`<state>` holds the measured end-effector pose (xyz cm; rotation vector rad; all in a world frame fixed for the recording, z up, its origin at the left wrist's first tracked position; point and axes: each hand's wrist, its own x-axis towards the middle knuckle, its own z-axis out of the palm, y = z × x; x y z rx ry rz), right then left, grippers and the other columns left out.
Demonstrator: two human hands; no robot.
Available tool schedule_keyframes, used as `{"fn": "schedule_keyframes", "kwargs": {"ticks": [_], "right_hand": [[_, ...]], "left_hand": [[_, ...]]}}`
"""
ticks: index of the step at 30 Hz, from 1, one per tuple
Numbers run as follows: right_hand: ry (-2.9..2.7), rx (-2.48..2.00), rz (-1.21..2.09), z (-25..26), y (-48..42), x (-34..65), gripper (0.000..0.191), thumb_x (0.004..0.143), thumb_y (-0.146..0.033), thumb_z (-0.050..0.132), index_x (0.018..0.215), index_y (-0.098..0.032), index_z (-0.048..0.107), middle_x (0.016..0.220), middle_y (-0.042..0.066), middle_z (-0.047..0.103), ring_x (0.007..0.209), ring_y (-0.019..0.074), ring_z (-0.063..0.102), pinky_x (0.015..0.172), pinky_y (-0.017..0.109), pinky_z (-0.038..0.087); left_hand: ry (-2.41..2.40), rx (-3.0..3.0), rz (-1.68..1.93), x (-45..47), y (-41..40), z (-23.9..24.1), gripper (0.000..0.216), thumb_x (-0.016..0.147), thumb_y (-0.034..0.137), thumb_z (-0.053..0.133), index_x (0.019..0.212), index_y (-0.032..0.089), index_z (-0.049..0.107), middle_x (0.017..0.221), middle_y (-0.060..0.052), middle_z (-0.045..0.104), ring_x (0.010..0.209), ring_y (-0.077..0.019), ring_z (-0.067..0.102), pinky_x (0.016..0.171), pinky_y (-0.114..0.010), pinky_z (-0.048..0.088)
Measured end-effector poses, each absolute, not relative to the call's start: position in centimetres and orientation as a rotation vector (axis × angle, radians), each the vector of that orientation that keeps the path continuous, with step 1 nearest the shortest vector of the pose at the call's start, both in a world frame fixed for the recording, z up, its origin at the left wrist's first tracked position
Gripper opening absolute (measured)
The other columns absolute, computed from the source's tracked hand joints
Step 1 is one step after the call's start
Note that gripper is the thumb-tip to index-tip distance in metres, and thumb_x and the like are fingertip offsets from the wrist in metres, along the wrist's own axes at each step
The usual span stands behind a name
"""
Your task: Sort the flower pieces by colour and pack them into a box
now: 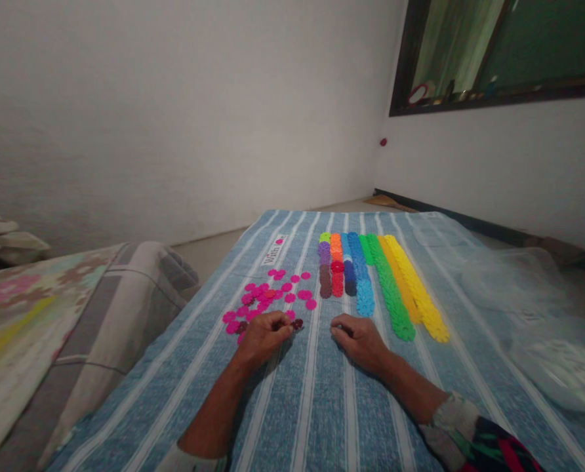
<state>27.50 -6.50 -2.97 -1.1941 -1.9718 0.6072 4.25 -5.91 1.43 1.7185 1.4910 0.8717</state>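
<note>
My left hand (267, 335) is closed in a pinch at the near edge of a scattered pile of pink plastic discs (263, 298). Small dark maroon discs (298, 324) show at its fingertips. A few other dark discs (242, 326) lie among the pink ones. To the right, my right hand (359, 339) has its fingers curled together just above the cloth, and what they hold, if anything, is hidden. Beyond it lie overlapping rows of notched discs: a brown row end (326, 286), red discs (338, 282), a blue row (356, 262), a green row (391, 295) and a yellow row (418, 288).
A blue striped cloth (282, 419) covers the table. Clear plastic bags or containers (558, 354) lie along the right side. At the left stands a surface with a flowered and grey cover (110, 314). A white wall (223, 118) rises behind.
</note>
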Motion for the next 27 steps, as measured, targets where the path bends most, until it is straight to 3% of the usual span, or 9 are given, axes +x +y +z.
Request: {"fn": "schedule_keyframes", "kwargs": {"ticks": [6, 11, 15, 19, 27], "right_hand": [[-2.023, -1.131, 0.641, -3.0, -7.2, 26.6, 0.022, 0.085, -0.026, 0.054, 0.102, -0.02, 0.068, 0.061, -0.002, 0.062, 0.055, 0.0128, 0.055, 0.058, 0.023, 0.036], [-2.014, -1.077, 0.701, -2.9, -7.5, 26.1, 0.021, 0.086, -0.023, 0.053, 0.102, -0.02, 0.067, 0.068, -0.001, 0.065, 0.059, 0.0123, 0.056, 0.061, 0.022, 0.037], [-1.939, -1.132, 0.724, -3.0, -7.3, 26.1, 0.013, 0.085, -0.025, 0.053, 0.088, -0.018, 0.064, 0.054, -0.006, 0.05, 0.05, 0.0104, 0.047, 0.054, 0.022, 0.031], [-1.866, -1.156, 0.774, -3.3, -6.9, 26.1, 0.021, 0.084, -0.026, 0.055, 0.102, -0.016, 0.062, 0.049, -0.01, 0.039, 0.045, 0.0099, 0.041, 0.05, 0.022, 0.027], [-1.805, -1.098, 0.913, -3.0, -6.9, 26.2, 0.016, 0.084, -0.025, 0.055, 0.078, -0.018, 0.067, 0.054, -0.004, 0.055, 0.05, 0.0101, 0.05, 0.053, 0.021, 0.037]], "left_hand": [[1.326, 1.668, 0.841, 6.3, -6.4, 0.9, 0.018, 0.067, 0.032, 0.061, 0.06, 0.016, 0.062, 0.056, 0.002, 0.051, 0.054, -0.0113, 0.043, 0.052, -0.023, 0.03], [1.269, 1.662, 0.806, 7.4, -6.6, 0.7, 0.015, 0.067, 0.03, 0.062, 0.063, 0.016, 0.063, 0.056, 0.003, 0.051, 0.054, -0.0106, 0.044, 0.052, -0.023, 0.031], [1.246, 1.631, 0.81, 7.9, -6.7, 0.7, 0.016, 0.068, 0.03, 0.061, 0.061, 0.016, 0.062, 0.053, 0.004, 0.049, 0.051, -0.0093, 0.041, 0.051, -0.023, 0.03], [1.222, 1.584, 0.815, 8.1, -6.9, 0.8, 0.016, 0.067, 0.03, 0.062, 0.061, 0.015, 0.061, 0.051, 0.004, 0.05, 0.049, -0.0085, 0.042, 0.049, -0.022, 0.03], [1.214, 1.428, 0.852, 8.5, -7.0, 1.0, 0.017, 0.065, 0.031, 0.067, 0.063, 0.014, 0.063, 0.046, 0.004, 0.051, 0.042, -0.0072, 0.043, 0.045, -0.021, 0.03]]}}
